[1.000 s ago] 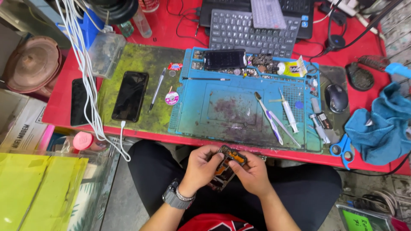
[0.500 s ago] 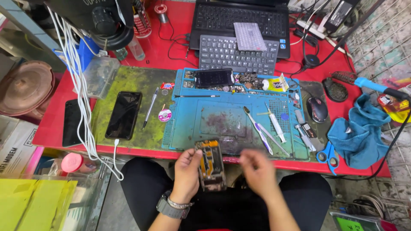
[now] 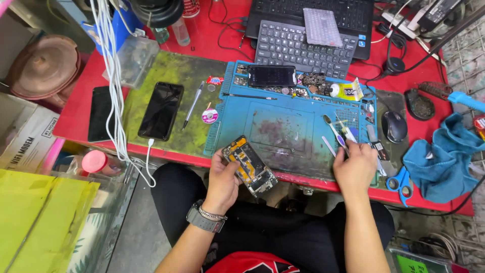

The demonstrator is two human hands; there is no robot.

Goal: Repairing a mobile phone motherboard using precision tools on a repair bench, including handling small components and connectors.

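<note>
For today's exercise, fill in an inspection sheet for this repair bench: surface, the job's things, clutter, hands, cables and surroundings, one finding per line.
Surface: red table with a blue work mat and a stained green mat.
Job's things: opened phone, its insides showing.
Clutter: black phone, pen, keyboard, mouse, blue cloth, scissors.
Hands: left hand holds the opened phone; right hand reaches among the small tools, fingers hidden.
Cables: white cables hang over the table's left side.
Surroundings: cardboard box.

Blue mat (image 3: 283, 126), red table (image 3: 222, 45), black phone (image 3: 161, 110), blue cloth (image 3: 444, 156).
</note>
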